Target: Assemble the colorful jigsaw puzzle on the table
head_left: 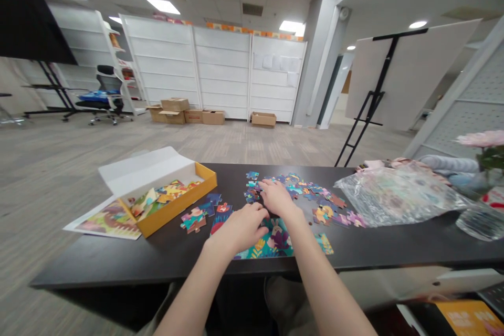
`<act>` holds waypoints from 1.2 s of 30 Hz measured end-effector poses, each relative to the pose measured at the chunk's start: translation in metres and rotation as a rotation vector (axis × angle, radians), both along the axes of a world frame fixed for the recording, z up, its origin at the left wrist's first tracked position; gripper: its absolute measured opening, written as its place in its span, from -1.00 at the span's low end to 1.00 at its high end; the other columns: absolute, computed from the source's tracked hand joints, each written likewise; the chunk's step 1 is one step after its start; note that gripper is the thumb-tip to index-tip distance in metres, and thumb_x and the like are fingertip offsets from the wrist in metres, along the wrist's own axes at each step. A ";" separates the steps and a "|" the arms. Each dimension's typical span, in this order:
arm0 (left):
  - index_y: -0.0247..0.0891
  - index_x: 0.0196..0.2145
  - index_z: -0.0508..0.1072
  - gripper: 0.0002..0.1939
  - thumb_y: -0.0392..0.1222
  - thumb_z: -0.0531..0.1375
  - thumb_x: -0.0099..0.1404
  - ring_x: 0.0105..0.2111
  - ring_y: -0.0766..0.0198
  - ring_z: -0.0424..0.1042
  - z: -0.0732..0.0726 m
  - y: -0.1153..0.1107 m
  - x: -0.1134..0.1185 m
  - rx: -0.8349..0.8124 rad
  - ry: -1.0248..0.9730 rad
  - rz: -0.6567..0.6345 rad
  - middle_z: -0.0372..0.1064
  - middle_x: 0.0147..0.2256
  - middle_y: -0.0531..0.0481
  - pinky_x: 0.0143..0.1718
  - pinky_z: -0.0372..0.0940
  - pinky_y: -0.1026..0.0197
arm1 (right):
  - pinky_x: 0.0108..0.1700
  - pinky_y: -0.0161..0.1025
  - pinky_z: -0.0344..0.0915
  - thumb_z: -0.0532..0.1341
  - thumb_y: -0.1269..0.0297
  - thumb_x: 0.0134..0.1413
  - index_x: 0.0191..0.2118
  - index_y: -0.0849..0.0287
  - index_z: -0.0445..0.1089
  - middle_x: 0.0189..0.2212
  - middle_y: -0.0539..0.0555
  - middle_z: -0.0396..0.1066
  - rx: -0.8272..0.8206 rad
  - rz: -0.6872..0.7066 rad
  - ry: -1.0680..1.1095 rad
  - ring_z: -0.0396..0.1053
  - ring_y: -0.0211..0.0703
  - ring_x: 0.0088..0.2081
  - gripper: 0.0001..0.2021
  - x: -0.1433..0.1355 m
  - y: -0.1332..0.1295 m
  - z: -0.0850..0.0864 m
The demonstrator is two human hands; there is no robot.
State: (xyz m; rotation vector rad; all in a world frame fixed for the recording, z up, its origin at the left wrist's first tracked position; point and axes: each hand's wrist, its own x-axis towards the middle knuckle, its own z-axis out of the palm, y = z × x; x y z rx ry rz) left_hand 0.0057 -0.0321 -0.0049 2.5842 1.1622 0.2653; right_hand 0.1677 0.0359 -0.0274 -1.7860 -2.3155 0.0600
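My left hand (244,224) rests over the partly assembled jigsaw puzzle (275,241), thumb and fingers apart, nothing visible between them. Farther up the table, my right hand (276,197) reaches across the puzzle, its fingers spread at several loose blue puzzle pieces (252,184). It seems to touch them, though the fingertips partly hide what lies beneath. The joined section shows a rabbit and yellow plants on teal; my hands and forearms cover some of it. Loose puzzle pieces (194,219) lie left of it, and more purple and yellow pieces (323,214) lie to the right.
A yellow-edged box (179,209) with puzzle pieces stands at left, its white lid raised, beside a printed picture sheet (112,220). Clear plastic packaging (401,194) and a glass vase (482,220) occupy the right side. The black table's (118,268) front edge is near my body.
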 end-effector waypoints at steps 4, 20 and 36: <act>-0.19 -0.05 0.50 -0.72 -0.21 0.17 0.29 0.02 0.04 0.42 -0.004 0.001 -0.001 -0.006 0.054 0.018 0.45 -0.02 -0.12 0.06 0.34 0.06 | 0.19 -0.03 0.13 0.13 0.28 0.27 0.03 0.13 0.49 0.21 0.16 0.35 -0.026 -0.037 -0.031 0.23 0.10 0.18 -0.71 0.000 -0.001 -0.007; -0.20 -0.10 0.50 -0.77 -0.18 0.15 0.32 -0.01 0.05 0.43 -0.004 0.003 -0.004 0.003 0.040 0.033 0.47 -0.04 -0.11 0.04 0.34 0.07 | -0.12 -0.24 0.27 0.24 0.36 0.15 -0.19 0.17 0.43 -0.23 0.14 0.55 -0.002 -0.131 0.250 0.47 -0.06 -0.14 -0.90 0.038 -0.008 0.010; -0.20 -0.23 0.49 -0.83 -0.15 0.13 0.32 -0.10 0.07 0.44 -0.006 0.010 0.004 0.026 0.033 0.079 0.47 -0.13 -0.09 -0.06 0.32 0.09 | -0.44 -0.30 0.34 0.08 0.15 0.24 -0.31 0.07 0.18 -0.39 0.08 0.56 -0.381 -0.304 0.697 0.55 -0.14 -0.39 -0.85 0.152 -0.076 0.003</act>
